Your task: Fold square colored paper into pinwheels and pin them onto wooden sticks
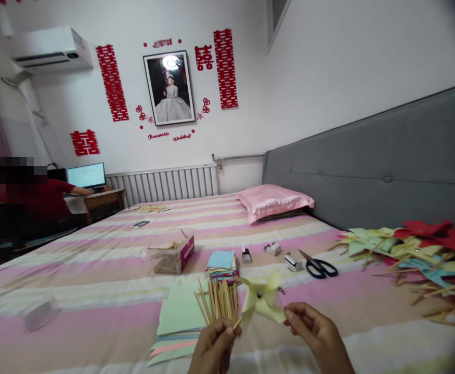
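My left hand (213,345) grips a bundle of thin wooden sticks (219,301) that fan upward at the bottom centre. Right beside the bundle a pale yellow paper pinwheel (262,301) with a dark pin at its hub stands tilted. My right hand (315,332) pinches the pinwheel's lower right blade between thumb and fingers. Under both hands lies a stack of coloured paper sheets (176,322) on the striped bed (94,291).
A small pad of coloured paper squares (222,262), a box of sticks (172,255), staplers (293,261) and black scissors (319,266) lie ahead. Finished pinwheels (418,249) pile at the right by the grey headboard (387,166). A pink pillow (274,201) lies beyond. A person in red (36,202) sits at a desk, far left.
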`<state>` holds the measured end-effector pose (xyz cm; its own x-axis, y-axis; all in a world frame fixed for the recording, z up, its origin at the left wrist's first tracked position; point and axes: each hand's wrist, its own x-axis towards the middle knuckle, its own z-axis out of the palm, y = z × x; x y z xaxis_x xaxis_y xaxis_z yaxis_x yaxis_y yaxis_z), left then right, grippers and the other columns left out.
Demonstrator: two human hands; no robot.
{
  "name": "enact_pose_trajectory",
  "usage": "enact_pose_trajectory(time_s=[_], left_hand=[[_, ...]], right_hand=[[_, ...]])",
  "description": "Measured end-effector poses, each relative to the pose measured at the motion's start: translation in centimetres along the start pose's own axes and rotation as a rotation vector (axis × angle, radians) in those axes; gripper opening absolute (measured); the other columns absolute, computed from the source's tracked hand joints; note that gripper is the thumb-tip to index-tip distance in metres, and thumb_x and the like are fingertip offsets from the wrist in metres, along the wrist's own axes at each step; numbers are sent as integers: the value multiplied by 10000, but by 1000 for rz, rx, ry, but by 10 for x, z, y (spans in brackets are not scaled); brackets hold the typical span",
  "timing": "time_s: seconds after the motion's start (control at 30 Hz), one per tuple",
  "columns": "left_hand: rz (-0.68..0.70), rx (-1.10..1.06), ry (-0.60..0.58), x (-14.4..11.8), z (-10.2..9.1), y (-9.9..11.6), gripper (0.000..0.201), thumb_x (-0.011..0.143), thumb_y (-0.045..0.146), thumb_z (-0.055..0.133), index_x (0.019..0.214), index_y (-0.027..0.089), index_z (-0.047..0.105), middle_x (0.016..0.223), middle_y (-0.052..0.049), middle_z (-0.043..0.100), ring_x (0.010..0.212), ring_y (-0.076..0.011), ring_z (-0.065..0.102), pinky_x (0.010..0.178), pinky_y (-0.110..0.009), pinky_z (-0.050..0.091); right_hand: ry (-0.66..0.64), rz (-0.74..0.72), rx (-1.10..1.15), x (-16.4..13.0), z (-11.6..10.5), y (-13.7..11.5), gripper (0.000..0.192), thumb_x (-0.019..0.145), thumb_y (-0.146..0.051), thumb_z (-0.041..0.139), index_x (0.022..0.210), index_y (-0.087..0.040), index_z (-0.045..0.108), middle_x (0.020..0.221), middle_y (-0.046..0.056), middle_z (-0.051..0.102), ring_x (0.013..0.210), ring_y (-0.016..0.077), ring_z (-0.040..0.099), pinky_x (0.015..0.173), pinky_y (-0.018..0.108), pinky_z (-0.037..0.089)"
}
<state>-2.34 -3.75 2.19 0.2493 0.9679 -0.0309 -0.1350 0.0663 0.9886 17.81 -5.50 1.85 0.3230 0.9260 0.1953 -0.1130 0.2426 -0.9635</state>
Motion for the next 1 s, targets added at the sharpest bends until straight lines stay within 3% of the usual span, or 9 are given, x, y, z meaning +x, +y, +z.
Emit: enact_pose_trajectory(time_s=[0.3, 0.5, 0.67, 0.8, 0.9, 1.0], left_hand=[[-18, -133, 12, 2, 12, -3, 328, 605, 447, 654, 668, 135, 571, 400, 107, 388, 285, 15, 192, 320, -169, 103], [-18, -148, 24, 3, 11, -3, 337, 602, 440, 665, 691, 124, 590, 417, 94, 438, 265, 23, 210, 305, -163, 117], [-32, -130, 18, 3, 9, -4, 342, 597, 442, 668, 690, 122, 594, 413, 82, 472, 236, 27, 225, 286, -162, 105], [-44, -112, 3, 3, 9, -5, 350, 596, 461, 658, 672, 127, 591, 385, 91, 449, 220, 27, 208, 273, -167, 79], [-61, -97, -4, 3, 10, -5, 334, 597, 450, 655, 665, 131, 585, 359, 101, 419, 217, 23, 185, 271, -174, 60], [-74, -85, -2, 2, 11, -5, 312, 599, 432, 650, 661, 134, 580, 364, 99, 428, 223, 20, 175, 282, -186, 52]], right_hand=[[-51, 36, 48, -6, 14, 3, 255, 590, -403, 683, 631, -158, 621, 554, 38, 671, 441, 107, 508, 421, 196, 357], [-19, 51, 70, -5, 13, 3, 266, 594, -408, 690, 657, -158, 624, 482, -1, 601, 421, 105, 512, 398, 186, 341], [40, 38, 89, -1, 6, 1, 409, 625, -442, 663, 942, -207, 552, 798, 57, 674, 483, 112, 551, 422, 203, 371], [85, -25, 53, 1, 3, -3, 597, 637, -460, 643, 1154, -262, 417, 892, 73, 653, 490, 115, 547, 425, 217, 380], [97, -75, -23, 1, 2, -3, 578, 682, -470, 586, 1190, -263, 405, 929, 78, 624, 518, 123, 570, 456, 234, 409], [106, -141, -110, 1, 1, -1, 427, 685, -427, 592, 1062, -235, 532, 1027, 91, 595, 573, 137, 606, 503, 247, 446]])
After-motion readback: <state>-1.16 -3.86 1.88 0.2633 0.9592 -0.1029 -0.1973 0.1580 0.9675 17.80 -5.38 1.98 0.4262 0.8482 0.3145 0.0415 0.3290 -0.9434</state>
